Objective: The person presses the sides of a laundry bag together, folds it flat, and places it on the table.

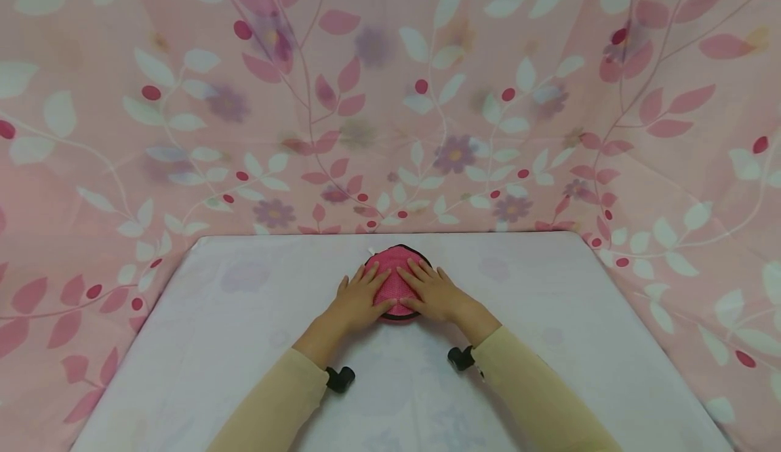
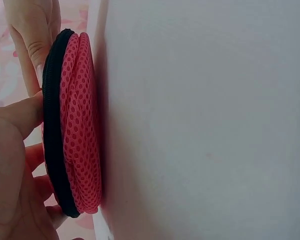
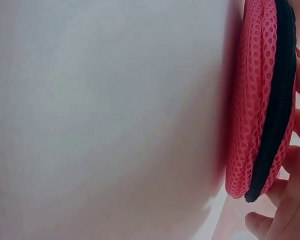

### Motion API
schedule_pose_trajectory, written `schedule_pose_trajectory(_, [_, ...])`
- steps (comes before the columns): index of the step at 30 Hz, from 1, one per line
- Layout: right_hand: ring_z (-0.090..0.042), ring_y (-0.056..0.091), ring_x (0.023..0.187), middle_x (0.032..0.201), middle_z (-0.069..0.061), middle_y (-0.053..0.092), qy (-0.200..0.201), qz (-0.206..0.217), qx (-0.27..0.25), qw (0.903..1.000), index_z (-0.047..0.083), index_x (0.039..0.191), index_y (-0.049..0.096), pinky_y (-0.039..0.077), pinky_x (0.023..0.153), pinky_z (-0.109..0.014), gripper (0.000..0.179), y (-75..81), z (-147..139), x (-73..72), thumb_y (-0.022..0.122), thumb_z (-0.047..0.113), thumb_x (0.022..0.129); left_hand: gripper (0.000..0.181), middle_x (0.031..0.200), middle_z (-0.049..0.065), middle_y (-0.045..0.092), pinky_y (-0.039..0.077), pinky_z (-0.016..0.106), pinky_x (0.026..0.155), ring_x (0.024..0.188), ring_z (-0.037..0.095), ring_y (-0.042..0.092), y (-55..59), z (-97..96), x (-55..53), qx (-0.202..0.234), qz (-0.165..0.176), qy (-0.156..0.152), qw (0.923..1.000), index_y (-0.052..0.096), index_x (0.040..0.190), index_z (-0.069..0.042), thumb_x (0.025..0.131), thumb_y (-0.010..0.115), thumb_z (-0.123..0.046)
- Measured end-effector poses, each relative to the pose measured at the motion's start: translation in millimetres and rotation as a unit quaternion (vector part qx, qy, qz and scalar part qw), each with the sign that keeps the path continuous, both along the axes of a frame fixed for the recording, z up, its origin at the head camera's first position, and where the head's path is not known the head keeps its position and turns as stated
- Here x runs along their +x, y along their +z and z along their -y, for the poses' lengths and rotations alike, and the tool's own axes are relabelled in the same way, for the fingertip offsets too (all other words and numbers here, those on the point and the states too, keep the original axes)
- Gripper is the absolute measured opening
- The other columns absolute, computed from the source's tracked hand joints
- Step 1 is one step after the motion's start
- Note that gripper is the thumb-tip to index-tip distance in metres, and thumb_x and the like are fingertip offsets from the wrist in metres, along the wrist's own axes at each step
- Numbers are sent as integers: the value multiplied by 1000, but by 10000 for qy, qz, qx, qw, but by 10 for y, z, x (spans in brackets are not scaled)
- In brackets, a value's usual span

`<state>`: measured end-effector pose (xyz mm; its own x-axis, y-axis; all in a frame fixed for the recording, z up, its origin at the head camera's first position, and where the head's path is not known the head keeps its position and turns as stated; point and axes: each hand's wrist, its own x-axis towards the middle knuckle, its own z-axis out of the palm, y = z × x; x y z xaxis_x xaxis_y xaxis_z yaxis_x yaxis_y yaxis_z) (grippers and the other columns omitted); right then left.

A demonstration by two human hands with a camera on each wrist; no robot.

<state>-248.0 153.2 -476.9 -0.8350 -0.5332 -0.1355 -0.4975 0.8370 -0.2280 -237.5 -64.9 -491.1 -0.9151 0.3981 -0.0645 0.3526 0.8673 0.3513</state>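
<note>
A round pink mesh pouch (image 1: 395, 282) with a black zipper round its edge lies flat on the table. My left hand (image 1: 360, 299) rests on its left side, fingers spread over the top. From the right, my right hand (image 1: 441, 295) lies on it the same way, with the two thumbs close together near the front edge. In the left wrist view the black zipper (image 2: 52, 125) runs along the rim above the puffed pink mesh (image 2: 81, 135). The right wrist view shows the zipper (image 3: 277, 115) closed on the part in sight. The pouch's contents are hidden.
A white cloth with faint prints covers the table (image 1: 244, 343). Behind and at both sides hangs a pink curtain (image 1: 390, 99) with leaves and flowers. Small black devices (image 1: 340, 379) are strapped at both wrists. A small white tag (image 1: 371, 251) shows at the pouch's back left.
</note>
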Motion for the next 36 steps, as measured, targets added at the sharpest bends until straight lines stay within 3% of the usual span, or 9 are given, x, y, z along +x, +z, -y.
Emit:
schedule_pose_trajectory(13, [-30,13,153,165,-12,20,-26,-60,-309,9995,21,159,28,13,118,-61,69,63,-81,33,48,53,101,71,164,10,26,14,66,116,150,40,17,31,49,40,63,-262,-28,9996,34,157,-24,97,55,-55])
schedule_pose_trajectory(24, [-26,14,153,165,-10,20,-42,-128,-336,9993,24,159,28,14,119,-58,68,23,-128,34,50,52,101,73,164,10,26,16,65,116,150,37,20,30,159,98,118,-342,-97,9993,34,158,-22,97,56,-55])
schedule_pose_trajectory(36, [-31,18,152,164,-13,24,43,-190,-511,9985,21,158,33,17,118,-61,65,88,-179,69,56,43,101,71,162,13,30,18,65,115,148,40,24,99,238,141,38,-405,-130,9991,38,156,-20,96,60,-51])
